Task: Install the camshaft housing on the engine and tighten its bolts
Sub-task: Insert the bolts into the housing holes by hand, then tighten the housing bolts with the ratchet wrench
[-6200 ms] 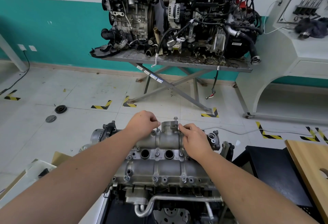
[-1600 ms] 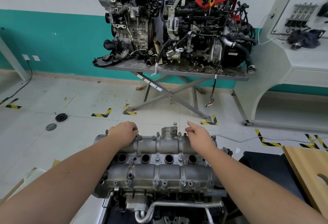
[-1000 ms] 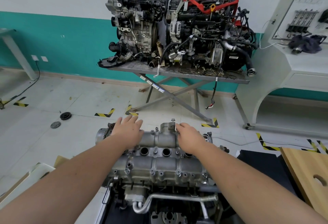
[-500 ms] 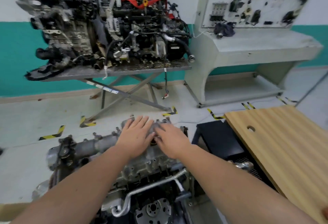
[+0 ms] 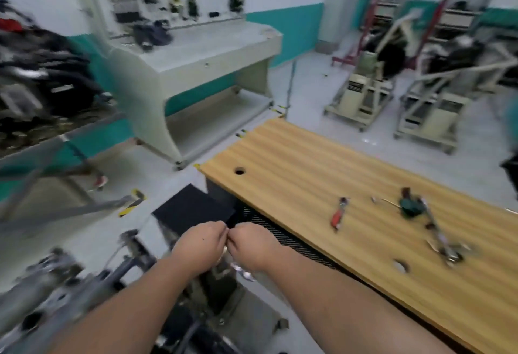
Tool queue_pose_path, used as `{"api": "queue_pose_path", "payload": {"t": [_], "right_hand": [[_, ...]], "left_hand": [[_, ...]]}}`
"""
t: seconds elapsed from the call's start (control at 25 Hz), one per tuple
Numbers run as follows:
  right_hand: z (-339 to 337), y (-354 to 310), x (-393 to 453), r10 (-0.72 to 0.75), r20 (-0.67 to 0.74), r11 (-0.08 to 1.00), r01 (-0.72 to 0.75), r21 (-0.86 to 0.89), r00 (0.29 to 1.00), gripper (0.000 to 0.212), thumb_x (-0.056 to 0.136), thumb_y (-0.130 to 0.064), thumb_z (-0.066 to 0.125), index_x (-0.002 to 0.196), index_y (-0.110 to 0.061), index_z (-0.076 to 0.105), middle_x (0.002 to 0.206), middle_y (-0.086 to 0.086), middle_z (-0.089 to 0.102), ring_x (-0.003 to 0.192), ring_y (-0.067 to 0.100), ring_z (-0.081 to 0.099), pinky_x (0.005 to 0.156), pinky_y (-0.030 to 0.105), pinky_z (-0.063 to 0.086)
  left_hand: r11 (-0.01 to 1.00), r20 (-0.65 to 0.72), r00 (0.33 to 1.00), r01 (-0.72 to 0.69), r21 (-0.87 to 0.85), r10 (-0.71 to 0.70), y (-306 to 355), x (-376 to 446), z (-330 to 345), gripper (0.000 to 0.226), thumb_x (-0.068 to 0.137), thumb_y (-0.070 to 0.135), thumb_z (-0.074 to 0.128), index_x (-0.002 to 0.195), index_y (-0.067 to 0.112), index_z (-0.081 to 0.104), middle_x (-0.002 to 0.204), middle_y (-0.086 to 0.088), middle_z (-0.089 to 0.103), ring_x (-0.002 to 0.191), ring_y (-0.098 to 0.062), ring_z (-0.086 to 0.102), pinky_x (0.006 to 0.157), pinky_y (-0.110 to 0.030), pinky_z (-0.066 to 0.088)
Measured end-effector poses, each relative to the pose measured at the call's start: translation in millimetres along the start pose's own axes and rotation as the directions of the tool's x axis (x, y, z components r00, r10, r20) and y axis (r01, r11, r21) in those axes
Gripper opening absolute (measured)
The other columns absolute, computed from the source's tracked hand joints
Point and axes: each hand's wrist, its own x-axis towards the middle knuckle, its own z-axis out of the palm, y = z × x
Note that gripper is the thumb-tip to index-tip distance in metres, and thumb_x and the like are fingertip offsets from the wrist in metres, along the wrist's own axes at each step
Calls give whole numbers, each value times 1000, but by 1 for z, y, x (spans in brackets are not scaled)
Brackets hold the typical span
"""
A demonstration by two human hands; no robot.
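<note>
My left hand (image 5: 200, 243) and right hand (image 5: 252, 241) are drawn together in front of me, knuckles nearly touching, fingers curled in; whether they pinch something small between them I cannot tell, since the view is smeared and the fingertips are turned away. The engine (image 5: 64, 292) with the camshaft housing on top sits low at the near left, badly blurred, and my hands are off it, just to its right. I judge the housing is seated and the bolts need a tool now. The tools lie on the wooden counter (image 5: 294, 163) to my right: a red-handled tool (image 5: 338, 215) nearer me, and a green-handled tool (image 5: 409, 206) beside a long chrome tool (image 5: 437, 234) farther right. To do this well I should pick the driver that fits the bolt heads, run every bolt down lightly first, then tighten evenly from the middle outward in passes, so the housing pulls down flat without warping.
</note>
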Motion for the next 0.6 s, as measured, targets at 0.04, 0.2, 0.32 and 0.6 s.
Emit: {"api": "queue_pose_path", "payload": {"t": [0.04,0.2,0.32,0.6], "right_hand": [[-5,31,-8,57,6,998,-57,5,998,30,101,-25,40,94,-6,63,98,17,64,92,36,59,74,40,45],[-23,128,-28,233,54,969,-236,70,971,35,102,-26,38,98,-5,65,99,18,63,90,36,59,74,41,49],[-20,190,-31,331,80,935,-338,102,940,34,102,-27,37,103,-5,64,101,18,61,93,36,59,74,40,47],[4,337,-32,747,204,606,-774,183,633,15,96,-17,47,104,-8,55,88,6,57,78,26,60,61,31,43]], "left_hand": [[999,38,999,-39,-11,39,22,24,13,29,106,32,36,83,19,49,79,4,54,78,-19,56,72,-36,44],[990,170,975,-138,-41,143,88,100,51,29,106,29,37,83,17,48,77,3,51,71,-19,51,63,-34,36],[985,254,952,-172,-15,170,122,155,83,26,106,29,38,82,21,46,76,5,51,73,-19,53,63,-34,40],[998,398,917,16,-67,12,200,256,185,24,100,27,46,119,19,58,111,-5,67,96,-24,63,74,-31,48]]}}
